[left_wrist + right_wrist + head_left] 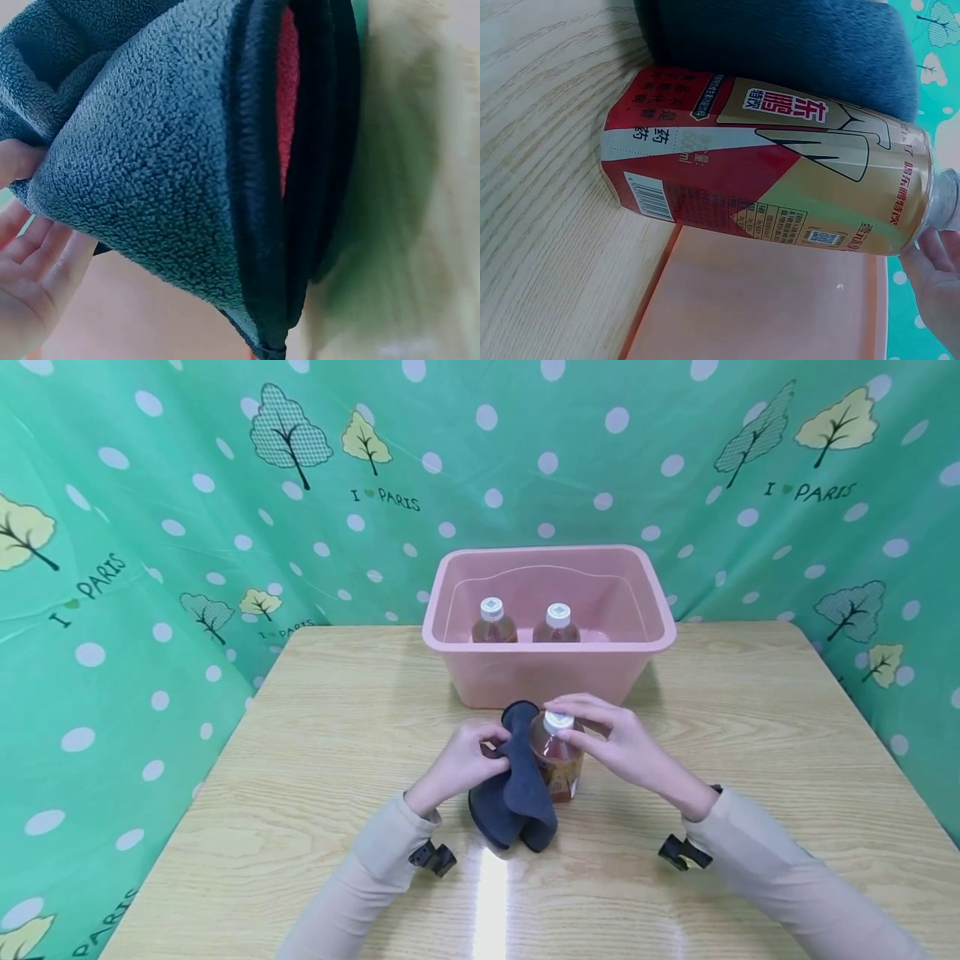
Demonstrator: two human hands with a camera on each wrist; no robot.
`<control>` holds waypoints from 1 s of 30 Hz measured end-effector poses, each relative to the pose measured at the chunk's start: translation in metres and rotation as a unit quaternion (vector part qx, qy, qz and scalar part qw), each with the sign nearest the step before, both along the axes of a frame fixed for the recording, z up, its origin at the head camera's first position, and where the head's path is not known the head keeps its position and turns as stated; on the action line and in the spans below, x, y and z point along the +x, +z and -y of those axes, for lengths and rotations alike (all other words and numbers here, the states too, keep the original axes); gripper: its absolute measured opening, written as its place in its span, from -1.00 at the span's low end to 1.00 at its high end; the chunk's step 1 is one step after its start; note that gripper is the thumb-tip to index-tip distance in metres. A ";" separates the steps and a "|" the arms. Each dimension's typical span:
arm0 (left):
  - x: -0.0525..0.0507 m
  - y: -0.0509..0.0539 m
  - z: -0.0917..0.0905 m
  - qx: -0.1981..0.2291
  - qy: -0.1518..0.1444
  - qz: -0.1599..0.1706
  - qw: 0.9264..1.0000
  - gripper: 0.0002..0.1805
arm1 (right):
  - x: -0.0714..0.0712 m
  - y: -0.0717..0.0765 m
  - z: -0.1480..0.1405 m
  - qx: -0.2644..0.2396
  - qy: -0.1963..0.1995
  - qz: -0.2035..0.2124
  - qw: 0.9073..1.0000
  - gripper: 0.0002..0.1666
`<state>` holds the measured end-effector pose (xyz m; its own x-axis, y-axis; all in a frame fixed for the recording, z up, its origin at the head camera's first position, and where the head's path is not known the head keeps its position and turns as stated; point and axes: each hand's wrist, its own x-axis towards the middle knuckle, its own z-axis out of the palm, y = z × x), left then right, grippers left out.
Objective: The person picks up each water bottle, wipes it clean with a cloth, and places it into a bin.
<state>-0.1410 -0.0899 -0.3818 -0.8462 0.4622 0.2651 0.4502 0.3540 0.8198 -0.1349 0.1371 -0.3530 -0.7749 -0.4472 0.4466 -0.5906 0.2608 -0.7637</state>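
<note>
My left hand [468, 758] pinches a dark blue-grey fleecy cloth [525, 789] with a dark edging, which hangs in folds down towards the table. In the left wrist view the cloth [165, 142] fills much of the picture, and a strip of red shows between its edges. Just right of the cloth a drink bottle [558, 768] with a red and gold label stands upright on the table. The thumb and fingers of my right hand [618, 739] grip it at its white cap [558, 722]. In the right wrist view the bottle [772, 165] has the cloth close beside it.
Behind the hands stands a pink plastic bin [551, 672] on the wooden table [315, 760]. Two capped bottles, a left one [492, 625] and a right one [557, 625], stand inside it. A green patterned curtain [487, 460] hangs behind the table and at its sides.
</note>
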 end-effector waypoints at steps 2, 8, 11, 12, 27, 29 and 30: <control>-0.001 -0.005 0.000 -0.007 -0.003 0.001 1.000 -0.80 | 0.000 0.000 0.000 0.001 -0.001 0.003 1.000 -0.61; -0.006 -0.023 0.001 -0.049 -0.004 -0.001 0.999 -0.79 | 0.001 0.000 0.000 0.004 -0.006 0.009 1.000 -0.61; -0.007 -0.027 0.001 -0.072 -0.004 -0.009 0.997 -0.80 | 0.001 0.000 0.000 0.004 -0.007 0.008 1.000 -0.62; -0.007 -0.027 0.001 -0.078 -0.005 -0.009 0.997 -0.80 | 0.002 0.000 0.000 0.003 -0.008 0.008 1.000 -0.62; -0.009 -0.035 0.002 -0.092 -0.011 -0.001 0.996 -0.80 | 0.001 0.000 0.000 -0.001 -0.005 0.026 1.000 -0.62; -0.008 -0.033 0.003 -0.082 -0.012 0.004 0.997 -0.80 | 0.000 0.000 0.000 0.000 -0.003 0.029 1.000 -0.62; -0.007 -0.032 0.003 -0.075 -0.011 0.007 0.997 -0.80 | 0.000 0.000 0.000 0.001 -0.003 0.030 1.000 -0.62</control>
